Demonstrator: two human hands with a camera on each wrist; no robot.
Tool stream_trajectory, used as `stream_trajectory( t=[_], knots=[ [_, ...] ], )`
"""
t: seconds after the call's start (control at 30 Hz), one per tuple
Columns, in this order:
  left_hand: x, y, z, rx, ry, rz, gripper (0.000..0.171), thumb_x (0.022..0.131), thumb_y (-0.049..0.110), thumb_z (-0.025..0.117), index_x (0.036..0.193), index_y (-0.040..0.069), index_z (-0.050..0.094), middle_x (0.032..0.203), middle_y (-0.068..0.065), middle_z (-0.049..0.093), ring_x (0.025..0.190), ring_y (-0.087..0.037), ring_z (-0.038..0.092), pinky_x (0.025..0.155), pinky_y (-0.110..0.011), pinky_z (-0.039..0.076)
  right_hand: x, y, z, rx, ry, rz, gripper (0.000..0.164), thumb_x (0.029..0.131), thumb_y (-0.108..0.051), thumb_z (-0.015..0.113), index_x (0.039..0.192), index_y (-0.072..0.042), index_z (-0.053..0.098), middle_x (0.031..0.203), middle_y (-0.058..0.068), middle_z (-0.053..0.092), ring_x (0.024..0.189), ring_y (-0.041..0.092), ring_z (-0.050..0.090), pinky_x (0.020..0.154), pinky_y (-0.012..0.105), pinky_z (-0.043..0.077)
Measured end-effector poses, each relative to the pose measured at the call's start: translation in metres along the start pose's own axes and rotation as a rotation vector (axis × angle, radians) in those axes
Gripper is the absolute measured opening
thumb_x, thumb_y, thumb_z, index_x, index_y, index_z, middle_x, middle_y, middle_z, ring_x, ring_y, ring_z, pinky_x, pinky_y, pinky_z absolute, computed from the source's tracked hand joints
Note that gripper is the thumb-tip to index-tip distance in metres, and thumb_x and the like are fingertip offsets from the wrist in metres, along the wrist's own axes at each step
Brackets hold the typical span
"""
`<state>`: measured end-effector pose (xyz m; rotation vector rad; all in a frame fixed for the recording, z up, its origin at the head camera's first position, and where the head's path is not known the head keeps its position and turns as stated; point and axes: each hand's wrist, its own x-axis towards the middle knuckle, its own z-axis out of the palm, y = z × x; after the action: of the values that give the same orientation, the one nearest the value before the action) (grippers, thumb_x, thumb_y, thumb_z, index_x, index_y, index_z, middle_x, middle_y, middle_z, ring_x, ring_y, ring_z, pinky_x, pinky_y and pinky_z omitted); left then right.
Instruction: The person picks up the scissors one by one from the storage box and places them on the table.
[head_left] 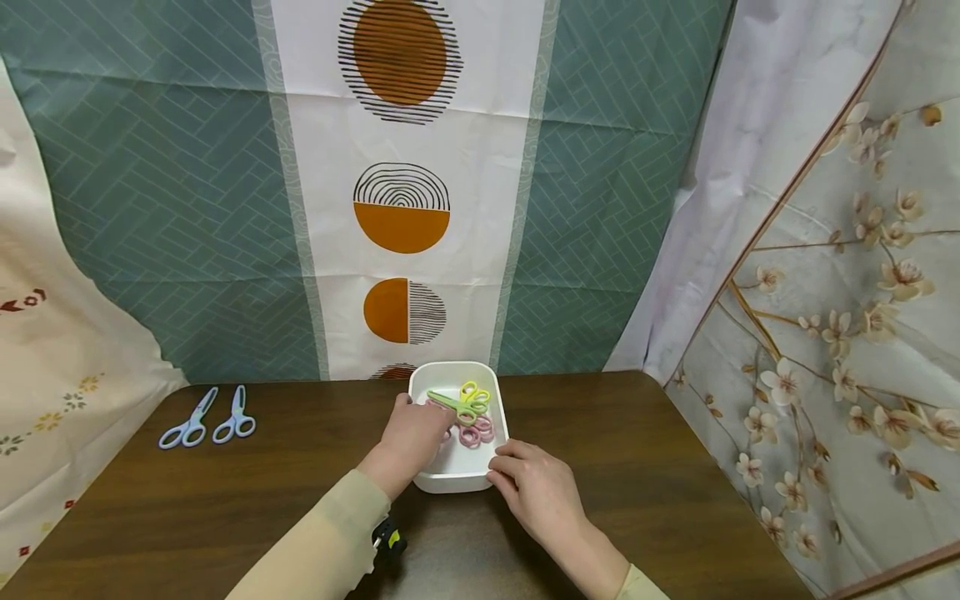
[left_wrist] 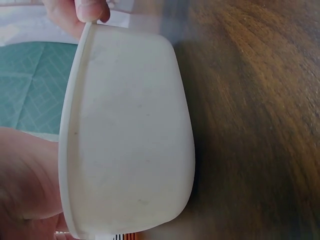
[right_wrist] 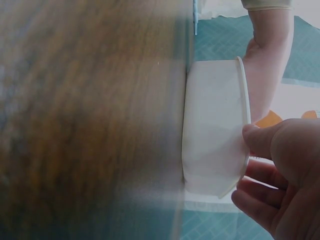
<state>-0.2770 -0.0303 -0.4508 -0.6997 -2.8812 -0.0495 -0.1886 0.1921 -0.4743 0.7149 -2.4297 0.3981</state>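
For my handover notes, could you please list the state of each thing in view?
white tub: upright on the table, uncovered, held at both near corners.
green-yellow scissors: inside the tub, blades closed.
pink scissors: inside the tub, partly hidden.
two blue scissors: flat on the table, closed, untouched.
left hand: grips the tub's rim.
right hand: thumb on the tub's rim.

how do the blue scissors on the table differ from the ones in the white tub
The blue scissors lie side by side on the bare table, far from both hands. The scissors in the tub, green-yellow and pink, are piled crossing inside the white tub. Both lots look like small plastic-handled scissors.
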Motion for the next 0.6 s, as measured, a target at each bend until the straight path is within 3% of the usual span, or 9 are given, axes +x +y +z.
stream_trajectory(
  t=[0.27, 0.47, 0.6],
  knots=[
    [-0.0018, -0.0005, -0.0005, 0.084, 0.094, 0.007, 0.011, 0.098, 0.014, 0.083, 0.104, 0.023, 0.081, 0.089, 0.000, 0.082, 0.076, -0.025, 0.076, 0.088, -0.048, 0.048, -0.0008, 0.0008, 0.0011, -0.010, 0.004, -0.007, 0.010, 0.090, -0.021, 0.093, 0.095, -0.020, 0.083, 0.110, -0.004, 0.076, 0.098, 0.016, 0.074, 0.080, 0.039, 0.063],
    [-0.0051, -0.0041, -0.0011, 0.132, 0.291, 0.042, 0.021, 0.094, 0.001, 0.081, 0.100, 0.021, 0.082, 0.071, -0.002, 0.076, 0.061, -0.024, 0.070, 0.079, -0.045, 0.052, -0.0011, 0.0008, 0.0013, -0.018, 0.012, -0.015, 0.011, 0.090, -0.022, 0.093, 0.094, -0.022, 0.083, 0.109, -0.005, 0.076, 0.097, 0.015, 0.074, 0.078, 0.038, 0.062],
    [-0.0081, -0.0081, -0.0031, 0.109, 0.392, 0.049, 0.021, 0.095, -0.001, 0.079, 0.101, 0.019, 0.081, 0.073, -0.002, 0.077, 0.060, -0.024, 0.070, 0.079, -0.043, 0.055, -0.0010, 0.0007, 0.0012, -0.018, 0.007, -0.009, 0.010, 0.090, -0.022, 0.093, 0.094, -0.022, 0.083, 0.108, -0.006, 0.076, 0.097, 0.015, 0.073, 0.078, 0.038, 0.062]
  ],
)
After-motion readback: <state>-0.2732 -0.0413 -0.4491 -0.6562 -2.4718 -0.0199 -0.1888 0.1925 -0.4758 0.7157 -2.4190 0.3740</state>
